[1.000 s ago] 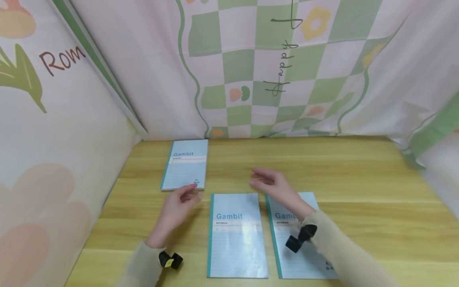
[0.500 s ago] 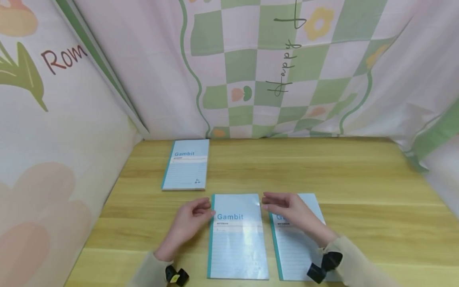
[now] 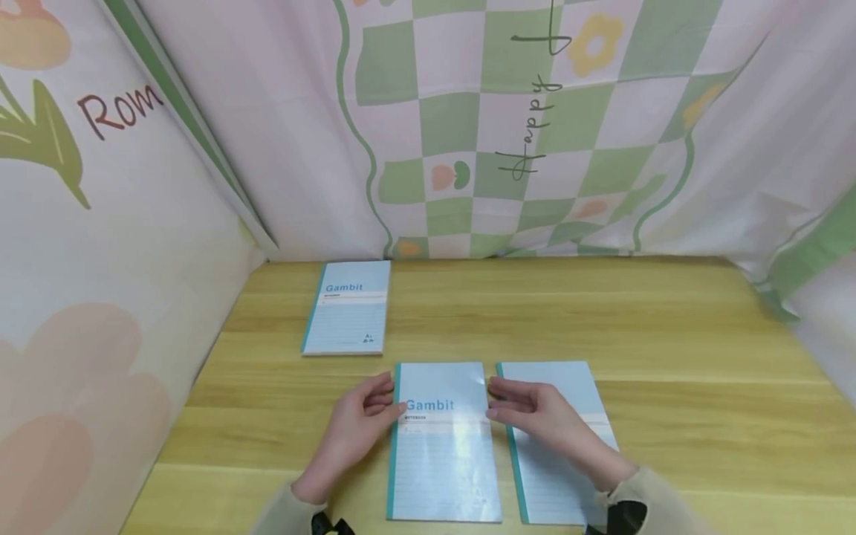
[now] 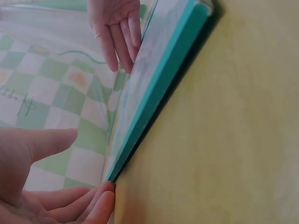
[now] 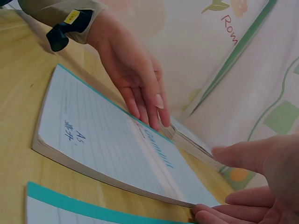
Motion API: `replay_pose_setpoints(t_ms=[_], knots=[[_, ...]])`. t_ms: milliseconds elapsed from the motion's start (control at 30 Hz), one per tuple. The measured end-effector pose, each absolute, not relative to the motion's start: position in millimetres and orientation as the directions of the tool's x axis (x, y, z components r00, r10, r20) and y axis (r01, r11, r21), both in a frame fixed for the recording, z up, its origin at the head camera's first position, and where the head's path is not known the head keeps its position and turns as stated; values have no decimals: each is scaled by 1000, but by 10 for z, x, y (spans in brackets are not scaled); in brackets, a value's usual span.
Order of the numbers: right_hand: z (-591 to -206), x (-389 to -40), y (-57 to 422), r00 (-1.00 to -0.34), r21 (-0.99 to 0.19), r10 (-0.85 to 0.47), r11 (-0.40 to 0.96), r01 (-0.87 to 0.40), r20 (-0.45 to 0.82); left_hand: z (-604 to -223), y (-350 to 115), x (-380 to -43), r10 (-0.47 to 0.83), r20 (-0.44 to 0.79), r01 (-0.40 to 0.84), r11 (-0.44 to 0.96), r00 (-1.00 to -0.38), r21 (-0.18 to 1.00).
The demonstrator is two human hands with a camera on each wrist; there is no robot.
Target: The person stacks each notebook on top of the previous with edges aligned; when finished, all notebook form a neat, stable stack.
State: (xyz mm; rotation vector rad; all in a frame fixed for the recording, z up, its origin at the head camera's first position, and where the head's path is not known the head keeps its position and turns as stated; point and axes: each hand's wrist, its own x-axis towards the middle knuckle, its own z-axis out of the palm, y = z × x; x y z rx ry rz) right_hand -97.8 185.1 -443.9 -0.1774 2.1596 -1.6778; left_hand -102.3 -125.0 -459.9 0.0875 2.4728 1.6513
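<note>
A light-blue "Gambit" notebook (image 3: 444, 468) with a teal spine lies flat in the front middle. My left hand (image 3: 357, 423) is at its spine. In the left wrist view, the left fingertips (image 4: 105, 198) touch the spine's far end, and the thumb (image 4: 53, 142) stands apart from the cover. On the opposite side, my right hand (image 3: 551, 416) reaches over a second notebook (image 3: 545, 487), its fingertips (image 5: 205, 213) at the middle notebook's edge. The right thumb (image 5: 238, 156) is raised off the cover. Both hands have loosely bent fingers, gripping nothing.
Another matching notebook (image 3: 348, 319), which looks thicker, lies at the back left of the wooden table (image 3: 702, 416). A patterned curtain (image 3: 455, 126) hangs along the back edge, and a printed wall covering (image 3: 100, 245) borders the left side.
From beside the back-left notebook, my left hand has come forward and right to the middle notebook's spine. My right hand has come forward to that notebook's right edge. The notebooks stay in place.
</note>
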Motion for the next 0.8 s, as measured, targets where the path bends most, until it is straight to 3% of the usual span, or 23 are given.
replay_pose_setpoints(t_ms=[800], knots=[[-4463,-961,1769,-938,-936,-244,312,164,-246,-4656,-1174,-993,68,-103,-74,347,-992,935]])
